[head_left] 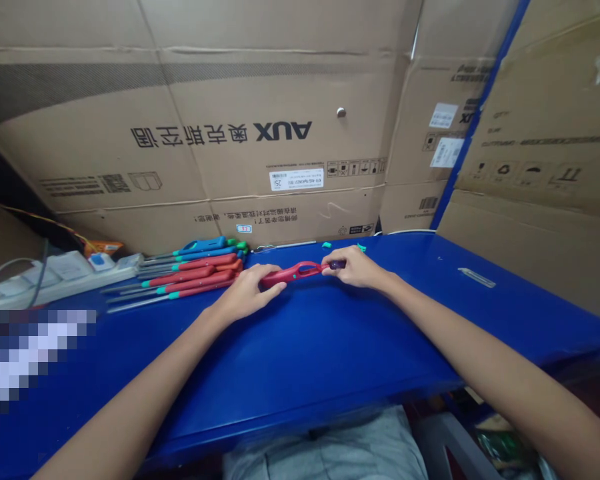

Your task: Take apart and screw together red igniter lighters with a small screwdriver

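My left hand [253,292] is closed around a red lighter [285,274], a long stick type with an oval opening in its handle, held just above the blue table. Its left part is hidden by my fingers. At the lighter's right end, my right hand [353,265] pinches a small dark purple piece [337,265]; whether that piece is joined to the lighter I cannot tell. To the left of my left hand lies a pile of stick lighters: red ones [195,273] with teal collars and metal rods, and blue ones [203,247] behind.
A white power strip [60,275] with plugs lies at the left, an orange packet [103,247] behind it. Cardboard [260,80] walls the back of the blue table [330,353]. Small green bits [327,245] and a clear strip [477,277] lie on the table.
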Motion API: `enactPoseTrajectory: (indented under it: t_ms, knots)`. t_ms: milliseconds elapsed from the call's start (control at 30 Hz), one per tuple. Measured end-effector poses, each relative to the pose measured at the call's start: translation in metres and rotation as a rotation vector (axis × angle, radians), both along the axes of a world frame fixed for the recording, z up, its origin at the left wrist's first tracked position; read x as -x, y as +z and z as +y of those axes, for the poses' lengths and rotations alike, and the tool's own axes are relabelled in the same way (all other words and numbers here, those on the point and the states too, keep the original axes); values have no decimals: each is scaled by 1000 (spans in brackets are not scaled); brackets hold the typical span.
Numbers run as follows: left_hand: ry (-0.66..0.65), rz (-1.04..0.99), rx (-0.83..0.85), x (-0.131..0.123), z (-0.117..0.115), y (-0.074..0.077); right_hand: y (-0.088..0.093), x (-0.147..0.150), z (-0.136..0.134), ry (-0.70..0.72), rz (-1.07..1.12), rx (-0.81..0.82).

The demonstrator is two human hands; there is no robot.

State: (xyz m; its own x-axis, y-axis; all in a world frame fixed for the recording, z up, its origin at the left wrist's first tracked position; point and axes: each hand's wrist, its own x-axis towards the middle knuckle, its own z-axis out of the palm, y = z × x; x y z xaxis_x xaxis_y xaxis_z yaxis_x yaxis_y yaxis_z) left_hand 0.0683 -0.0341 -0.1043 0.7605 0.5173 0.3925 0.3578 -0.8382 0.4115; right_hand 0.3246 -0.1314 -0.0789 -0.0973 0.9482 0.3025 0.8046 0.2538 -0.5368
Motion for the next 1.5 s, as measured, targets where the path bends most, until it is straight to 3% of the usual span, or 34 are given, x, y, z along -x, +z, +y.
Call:
enactPoseTrajectory:
  t_ms: [133,267,533,633,800,900,1167,1500]
  knots:
    - [-39,22,-112,0,2,-1,-4,4,-1,35,17,-60]
    - [-42,37,-167,-2,1,0,-7,6,-1,74,56,2]
    - [56,16,-29,-5,-2,-6,1,-7,6,2,190,-71]
    - [124,34,-3,-2,3,-11,6,-38,10,-141,260,-148]
    - [89,163,-33,-1,7,-17,9,-96,16,-628,249,-265]
    - [58,204,-61,-3,4,-18,5,-118,22,-749,210,-274]
    - [36,199,-69,-6,3,-17,-11,-148,40,-722,119,-62]
    - [59,272,-75,-9,-2,-16,-11,-140,62,-712,-62,126]
